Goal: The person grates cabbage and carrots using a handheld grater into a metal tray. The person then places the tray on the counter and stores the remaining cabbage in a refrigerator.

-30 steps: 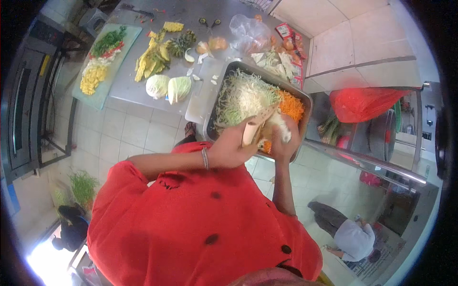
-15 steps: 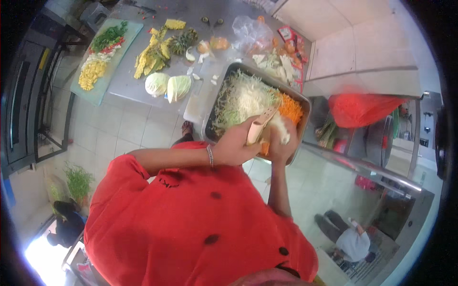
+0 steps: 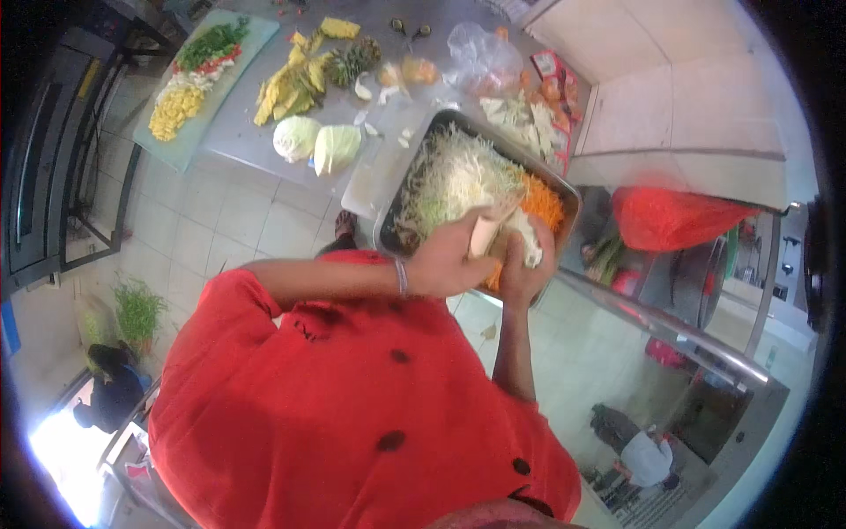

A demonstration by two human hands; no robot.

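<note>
My left hand (image 3: 443, 258) is closed around a pale wooden hand tool, flat like a slicer or grater (image 3: 484, 236). Pressed close beside it, my right hand (image 3: 527, 275) grips a chunk of white cabbage (image 3: 531, 240). Both hands are over the near side of a deep metal tray (image 3: 572, 204). Inside the tray lies a heap of shredded cabbage (image 3: 456, 181), with shredded carrot (image 3: 541, 204) along its right side. Fingers hide much of the tool and its contact with the cabbage.
Two cabbage pieces (image 3: 337, 148) sit at the table's (image 3: 256, 145) near edge. Behind are pineapple peelings (image 3: 295, 86), scissors (image 3: 411, 33) and a clear plastic bag (image 3: 485, 57). A board (image 3: 204, 104) at left carries chopped vegetables. Cabbage trimmings (image 3: 520, 122) lie beyond the tray. A person (image 3: 648, 458) is at lower right.
The wooden tool has tilted, and its holed face is now less visible. My hands remain close together over the tray; the whole view has shifted slightly.
</note>
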